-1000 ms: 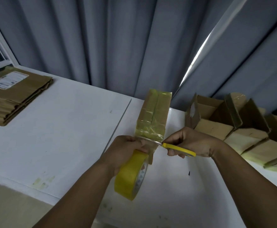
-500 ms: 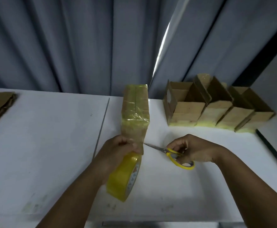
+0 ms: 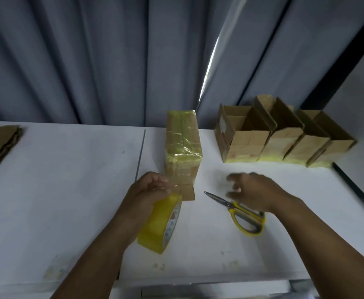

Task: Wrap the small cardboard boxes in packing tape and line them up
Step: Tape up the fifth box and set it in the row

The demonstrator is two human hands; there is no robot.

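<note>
Left hand (image 3: 153, 190) grips tape roll (image 3: 161, 223), fingers curled. Taped box (image 3: 182, 147) starts at that grip, long axis running away toward grey curtain (image 3: 90, 61). Right hand (image 3: 254, 190) loose, holding nothing, above scissors (image 3: 241, 212) right of grip. White table (image 3: 68, 180); open boxes (image 3: 284, 143) rowed far right.

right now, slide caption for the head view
Left hand grips tape roll by a taped box; open right hand hovers over scissors on the table
</note>
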